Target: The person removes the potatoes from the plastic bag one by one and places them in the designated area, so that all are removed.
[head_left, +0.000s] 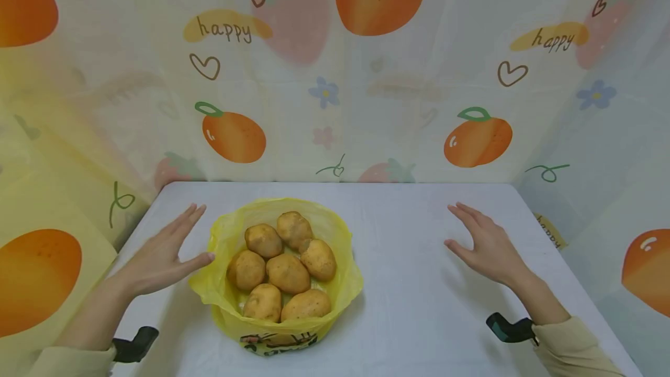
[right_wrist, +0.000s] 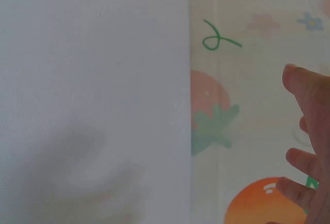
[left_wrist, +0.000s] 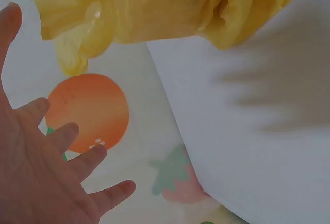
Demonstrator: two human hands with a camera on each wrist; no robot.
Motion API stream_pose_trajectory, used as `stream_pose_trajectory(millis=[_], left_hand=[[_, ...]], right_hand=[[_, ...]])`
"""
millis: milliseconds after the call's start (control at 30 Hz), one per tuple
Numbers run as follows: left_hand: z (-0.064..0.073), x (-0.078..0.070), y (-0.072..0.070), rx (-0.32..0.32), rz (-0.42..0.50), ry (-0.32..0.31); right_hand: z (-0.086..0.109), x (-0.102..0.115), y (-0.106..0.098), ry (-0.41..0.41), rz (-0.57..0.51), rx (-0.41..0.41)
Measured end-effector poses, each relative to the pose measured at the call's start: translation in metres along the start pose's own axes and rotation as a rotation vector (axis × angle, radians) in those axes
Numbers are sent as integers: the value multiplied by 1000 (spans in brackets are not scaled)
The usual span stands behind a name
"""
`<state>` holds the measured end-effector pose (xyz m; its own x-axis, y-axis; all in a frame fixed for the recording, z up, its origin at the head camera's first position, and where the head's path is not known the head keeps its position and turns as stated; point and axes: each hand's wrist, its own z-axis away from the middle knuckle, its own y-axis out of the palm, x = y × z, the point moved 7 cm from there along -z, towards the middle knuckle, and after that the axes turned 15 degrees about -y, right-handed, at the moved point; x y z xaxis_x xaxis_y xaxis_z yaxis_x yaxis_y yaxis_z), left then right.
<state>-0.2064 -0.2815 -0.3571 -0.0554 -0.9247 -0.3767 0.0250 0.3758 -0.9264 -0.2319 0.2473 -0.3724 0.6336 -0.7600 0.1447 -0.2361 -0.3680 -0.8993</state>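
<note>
On the left half of the white table sits a yellow plastic bag point(head_left: 345, 284), its mouth spread wide, with printing on the front. Several potatoes point(head_left: 288, 274) lie inside it. My left hand point(head_left: 157, 258) hovers just left of the bag, fingers straight and thumb out toward the rim; it holds nothing. In the left wrist view the bag's crumpled side point(left_wrist: 160, 7) shows above the spread fingers. My right hand point(head_left: 489, 249) is raised over the table's right part, well apart from the bag, with fingers extended and nothing held.
The white table point(head_left: 403, 284) ends at a straight back edge. Behind it and at both sides hangs a curtain point(head_left: 387, 127) printed with fruit, hearts and flowers. A dark wrist device point(head_left: 137, 345) is on the left forearm and another dark device point(head_left: 509, 329) on the right.
</note>
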Motion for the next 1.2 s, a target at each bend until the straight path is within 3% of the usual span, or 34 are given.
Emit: stream_pose_trajectory(millis=[467,800,1200], left_hand=[[-5,-10,10,98,183,25],[-8,-12,16,110,219,12],[-10,-9,24,219,360,21]], right_hand=[[-8,14,6,-40,-37,-53],[-18,27,9,-95,-72,-112],[-28,40,17,-94,-131,-96]])
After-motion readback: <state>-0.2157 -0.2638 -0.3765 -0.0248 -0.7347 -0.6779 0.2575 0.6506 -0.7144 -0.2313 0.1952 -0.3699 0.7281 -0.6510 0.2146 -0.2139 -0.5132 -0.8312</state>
